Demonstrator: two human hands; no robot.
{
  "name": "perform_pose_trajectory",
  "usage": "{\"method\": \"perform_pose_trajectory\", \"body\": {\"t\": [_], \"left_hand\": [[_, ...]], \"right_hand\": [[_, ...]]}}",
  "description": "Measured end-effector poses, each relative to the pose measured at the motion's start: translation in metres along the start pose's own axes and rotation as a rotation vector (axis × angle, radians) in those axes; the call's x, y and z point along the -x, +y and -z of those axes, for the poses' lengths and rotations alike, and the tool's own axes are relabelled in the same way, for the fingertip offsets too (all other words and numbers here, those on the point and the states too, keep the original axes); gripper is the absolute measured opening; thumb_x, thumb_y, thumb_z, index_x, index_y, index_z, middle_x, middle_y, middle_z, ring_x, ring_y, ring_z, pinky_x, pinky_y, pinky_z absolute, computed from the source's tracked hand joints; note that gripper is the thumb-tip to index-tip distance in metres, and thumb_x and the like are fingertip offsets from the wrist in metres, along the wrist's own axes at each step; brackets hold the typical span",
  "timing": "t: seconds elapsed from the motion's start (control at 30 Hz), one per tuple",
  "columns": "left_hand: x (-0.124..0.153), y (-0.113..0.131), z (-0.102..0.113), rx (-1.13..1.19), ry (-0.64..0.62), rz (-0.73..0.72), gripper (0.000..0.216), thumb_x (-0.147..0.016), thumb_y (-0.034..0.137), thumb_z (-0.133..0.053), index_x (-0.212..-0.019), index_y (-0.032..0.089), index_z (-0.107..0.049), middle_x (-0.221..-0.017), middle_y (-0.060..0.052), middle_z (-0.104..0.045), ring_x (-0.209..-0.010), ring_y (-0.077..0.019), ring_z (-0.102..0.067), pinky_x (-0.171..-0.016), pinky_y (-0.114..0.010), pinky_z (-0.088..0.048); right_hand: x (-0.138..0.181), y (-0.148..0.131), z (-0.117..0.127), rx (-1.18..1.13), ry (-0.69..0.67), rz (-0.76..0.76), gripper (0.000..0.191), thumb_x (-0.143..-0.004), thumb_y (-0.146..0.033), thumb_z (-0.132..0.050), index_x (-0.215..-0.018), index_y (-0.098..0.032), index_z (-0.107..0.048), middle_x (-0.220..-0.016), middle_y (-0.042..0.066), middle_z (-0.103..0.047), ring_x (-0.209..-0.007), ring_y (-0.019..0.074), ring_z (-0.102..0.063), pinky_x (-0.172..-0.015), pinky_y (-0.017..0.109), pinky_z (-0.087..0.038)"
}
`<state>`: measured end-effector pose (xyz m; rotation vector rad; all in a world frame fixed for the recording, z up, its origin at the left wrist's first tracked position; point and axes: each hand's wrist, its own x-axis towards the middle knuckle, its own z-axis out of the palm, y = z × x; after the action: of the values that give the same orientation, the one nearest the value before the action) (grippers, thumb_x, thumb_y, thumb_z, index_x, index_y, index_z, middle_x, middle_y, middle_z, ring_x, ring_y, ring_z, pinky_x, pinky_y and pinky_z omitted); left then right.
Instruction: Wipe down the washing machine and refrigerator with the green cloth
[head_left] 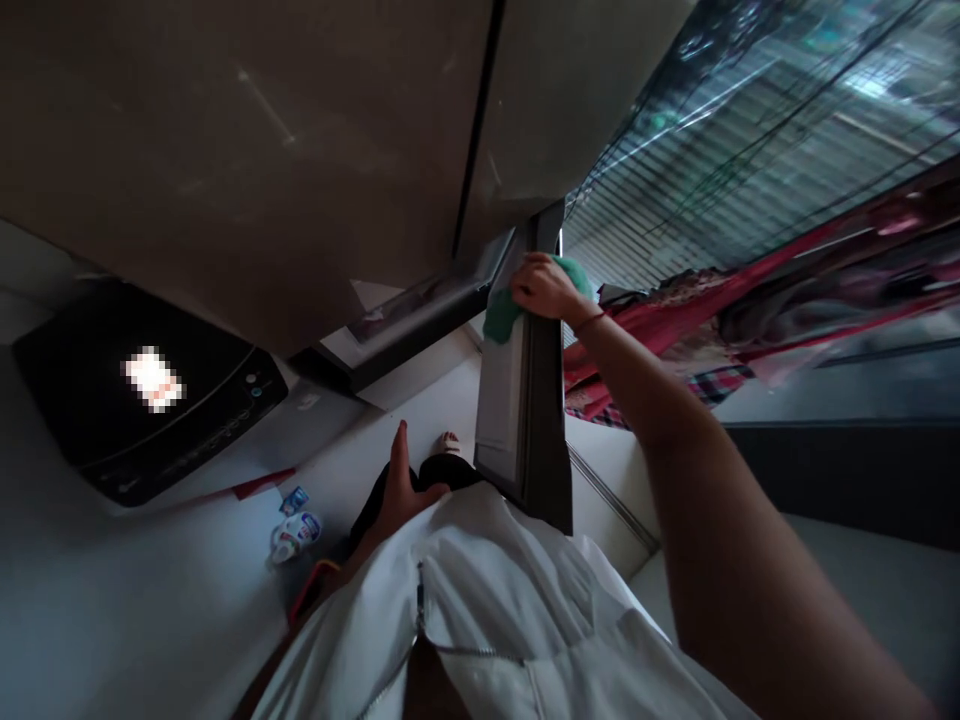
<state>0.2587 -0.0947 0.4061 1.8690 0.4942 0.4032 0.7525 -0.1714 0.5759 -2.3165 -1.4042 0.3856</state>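
My right hand (546,287) is closed around a green cloth (501,316), which it presses on the upper part of an open door (501,395). The door has a whitish inner face and a dark grey edge, and it stands out between my body and the large brownish appliance front (360,130). Part of the cloth sticks out past the door's edge, behind my wrist. Low at my side, my left hand (401,495) hangs with thumb and fingers apart, holding nothing.
On the left stands a black-topped washing machine (150,390). A white bottle (297,537) and a small blue packet (294,500) are near it. To the right, red and checked clothes (675,340) hang before a barred window (720,170). A sandalled foot (450,444) shows on the floor.
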Motion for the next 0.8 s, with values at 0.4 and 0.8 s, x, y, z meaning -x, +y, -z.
{"method": "perform_pose_trajectory", "body": {"t": [0.4, 0.8], "left_hand": [[-0.01, 0.026, 0.002, 0.028, -0.18, -0.099, 0.09, -0.115, 0.067, -0.071, -0.188, 0.024, -0.039, -0.191, -0.028, -0.045, -0.18, -0.0411, -0.047, -0.145, -0.065, -0.045], [-0.013, 0.03, -0.01, 0.063, -0.407, -0.214, 0.093, -0.114, 0.089, -0.055, -0.171, 0.015, -0.06, -0.177, -0.03, -0.061, -0.166, -0.0395, -0.063, -0.138, -0.06, -0.054]], "right_hand": [[0.087, -0.063, -0.038, 0.021, 0.052, -0.153, 0.047, -0.096, -0.012, -0.06, -0.062, -0.03, -0.032, -0.068, 0.003, -0.053, -0.095, 0.0223, -0.063, -0.146, 0.053, -0.037], [0.345, -0.188, -0.088, -0.301, 0.359, -0.472, 0.054, -0.118, -0.053, -0.038, -0.071, -0.027, -0.04, -0.066, 0.005, -0.052, -0.06, 0.0223, -0.053, -0.059, 0.035, -0.048]]}}
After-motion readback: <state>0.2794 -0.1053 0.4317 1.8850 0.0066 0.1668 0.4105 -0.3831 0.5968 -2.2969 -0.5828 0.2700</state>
